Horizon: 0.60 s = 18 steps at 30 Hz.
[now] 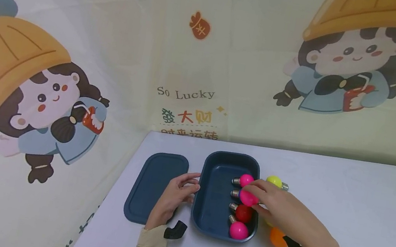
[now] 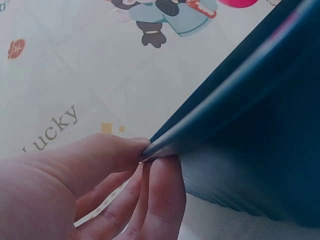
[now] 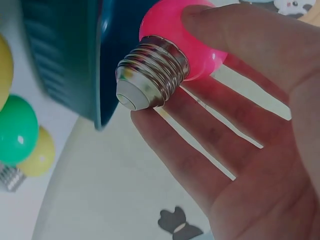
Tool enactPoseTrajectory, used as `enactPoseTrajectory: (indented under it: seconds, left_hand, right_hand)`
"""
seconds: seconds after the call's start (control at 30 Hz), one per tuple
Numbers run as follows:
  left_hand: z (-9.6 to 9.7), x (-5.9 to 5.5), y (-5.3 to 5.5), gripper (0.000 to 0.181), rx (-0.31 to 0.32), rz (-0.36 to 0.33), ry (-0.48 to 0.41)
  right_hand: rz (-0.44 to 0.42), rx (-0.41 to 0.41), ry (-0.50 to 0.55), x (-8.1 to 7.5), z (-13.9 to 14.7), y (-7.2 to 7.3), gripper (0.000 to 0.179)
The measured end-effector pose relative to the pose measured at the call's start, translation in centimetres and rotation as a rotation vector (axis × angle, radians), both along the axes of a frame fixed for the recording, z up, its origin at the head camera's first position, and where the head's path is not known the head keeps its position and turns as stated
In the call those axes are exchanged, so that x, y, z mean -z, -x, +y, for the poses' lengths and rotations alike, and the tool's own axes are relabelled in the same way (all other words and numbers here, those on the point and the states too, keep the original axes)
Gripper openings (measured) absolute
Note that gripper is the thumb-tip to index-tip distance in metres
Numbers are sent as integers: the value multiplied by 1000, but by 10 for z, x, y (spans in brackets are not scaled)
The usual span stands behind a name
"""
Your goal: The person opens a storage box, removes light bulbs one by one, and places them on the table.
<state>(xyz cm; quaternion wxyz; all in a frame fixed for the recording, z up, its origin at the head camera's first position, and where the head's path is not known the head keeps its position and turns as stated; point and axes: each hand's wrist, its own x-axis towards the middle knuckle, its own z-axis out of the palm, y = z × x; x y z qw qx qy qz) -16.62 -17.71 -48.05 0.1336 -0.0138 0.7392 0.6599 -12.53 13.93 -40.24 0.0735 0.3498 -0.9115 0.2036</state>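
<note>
My right hand (image 1: 275, 202) pinches a pink light bulb (image 3: 167, 27) between thumb and fingers, over the right side of a dark blue rectangular container (image 1: 210, 226). The bulb's silver screw base faces back toward the palm in the right wrist view. Inside the container along its right wall lie a pink bulb (image 1: 246, 180), a red bulb (image 1: 244, 214) and another pink bulb (image 1: 239, 231). One more screw base (image 1: 235, 193) shows there, its globe mostly hidden behind the held bulb. At the container's left rim, my left hand (image 1: 176, 194) grips the edge between thumb and fingers.
A flat dark blue lid (image 1: 148, 185) lies left of the container, partly under the left forearm. Right of the container are a yellow bulb (image 1: 274, 181) and an orange bulb (image 1: 278, 238); a green bulb (image 3: 17, 130) also shows there. A printed cloth hangs behind the white table.
</note>
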Motion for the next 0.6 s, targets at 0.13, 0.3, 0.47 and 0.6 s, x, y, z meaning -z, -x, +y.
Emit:
enactPoseTrajectory:
  seconds: [0.13, 0.3, 0.47, 0.6]
  left_hand:
    - [0, -2, -2, 45, -6, 2, 11]
    - [-2, -2, -2, 45, -5, 18, 19]
    - [-1, -1, -1, 45, 6, 17, 18]
    - [0, 0, -1, 45, 6, 15, 14]
  right_hand:
    - [-29, 30, 15, -1, 9, 1, 49]
    - [-37, 42, 29, 1, 19, 4, 45]
    - [-20, 70, 34, 2, 29, 8, 47]
    - [-2, 83, 41, 1, 37, 12, 47]
